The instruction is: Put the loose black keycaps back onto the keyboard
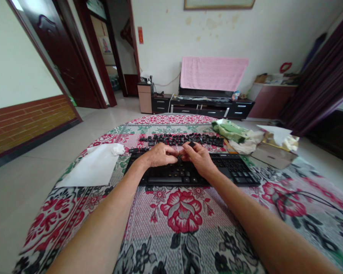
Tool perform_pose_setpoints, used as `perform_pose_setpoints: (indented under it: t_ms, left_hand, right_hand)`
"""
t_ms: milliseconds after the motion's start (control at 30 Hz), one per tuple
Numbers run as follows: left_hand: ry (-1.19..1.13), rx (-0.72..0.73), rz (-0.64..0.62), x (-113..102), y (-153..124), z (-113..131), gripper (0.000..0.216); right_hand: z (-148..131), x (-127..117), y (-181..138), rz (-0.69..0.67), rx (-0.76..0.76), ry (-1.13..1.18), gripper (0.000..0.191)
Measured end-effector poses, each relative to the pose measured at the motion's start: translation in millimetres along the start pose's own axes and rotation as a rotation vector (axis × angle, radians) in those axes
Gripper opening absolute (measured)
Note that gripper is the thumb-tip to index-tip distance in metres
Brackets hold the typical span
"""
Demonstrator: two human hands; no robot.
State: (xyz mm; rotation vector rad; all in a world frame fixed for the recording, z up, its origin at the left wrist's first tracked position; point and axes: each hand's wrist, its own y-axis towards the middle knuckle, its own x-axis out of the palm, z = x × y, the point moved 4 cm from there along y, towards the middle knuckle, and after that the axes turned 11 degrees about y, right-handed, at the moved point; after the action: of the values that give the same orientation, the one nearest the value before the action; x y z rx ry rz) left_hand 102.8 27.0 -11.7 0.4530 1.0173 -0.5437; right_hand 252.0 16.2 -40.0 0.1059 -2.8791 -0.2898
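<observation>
A black computer keyboard point(162, 179) lies across the table in front of me, with many keys off its main block and the number pad's keys in place. My left hand point(161, 155) is over its middle, thumb and fingers bent toward the right fingertips. Whatever those left fingers pinch is too small to make out. Close beside it, my right hand point(198, 156) is closed, and a black keycap point(191, 144) shows at its fingers. Behind the keyboard, loose black keycaps point(171, 138) lie in a long heap.
White paper point(88, 167) with a crumpled tissue point(118, 149) lies on the left. At the right are a green-and-white bag point(230, 130), a grey box point(274, 155) and a black cable point(303, 193). A flowered cloth point(183, 213) covers the round table.
</observation>
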Motion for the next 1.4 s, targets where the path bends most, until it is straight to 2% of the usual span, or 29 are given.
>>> perform_pose_setpoints:
  t_ms: [133, 367, 567, 767, 900, 1100, 1167, 1267, 1333, 1400]
  left_hand:
    - [0.088, 0.011, 0.004, 7.2, 2.4, 2.4, 0.021]
    - [0.23, 0.082, 0.036, 13.0, 4.6, 2.3, 0.019]
    - [0.303, 0.139, 0.054, 14.9, 6.4, 5.8, 0.019]
    - [0.236, 0.076, 0.065, 9.0, 3.4, 1.6, 0.017]
    - [0.232, 0.007, -0.001, 3.2, 1.2, -1.0, 0.018]
    - [0.211, 0.018, -0.023, -0.1, 0.4, -5.5, 0.016]
    - [0.149, -0.039, 0.014, -2.1, -0.8, -16.6, 0.016]
    - [0.045, -0.235, 0.241, -12.5, -3.5, -40.0, 0.019]
    - [0.085, -0.322, 0.401, -18.9, -3.4, -49.0, 0.019]
    - [0.216, -0.331, 0.446, -19.9, 2.4, -48.6, 0.016]
  right_hand:
    - [-2.0, 2.7, -2.8, -0.028, 0.01, -0.027, 0.026]
    - [-6.9, 6.8, -5.4, -0.053, -0.076, -0.118, 0.024]
    - [-4.9, 3.7, -3.3, 0.032, -0.035, -0.086, 0.027]
    - [-2.2, -11.1, 2.7, 0.25, -0.016, 0.075, 0.024]
    - [0.6, -13.1, 4.6, 0.27, 0.0, 0.082, 0.023]
    - [1.6, -11.3, 3.7, 0.264, -0.006, 0.063, 0.022]
    - [2.1, -11.5, 3.6, 0.259, -0.013, 0.064, 0.021]
    - [3.6, -12.0, 4.1, 0.25, -0.018, 0.069, 0.021]
    - [4.5, -12.1, 4.6, 0.248, -0.017, 0.066, 0.02]
    - [4.9, -12.0, 4.8, 0.25, -0.015, 0.057, 0.021]
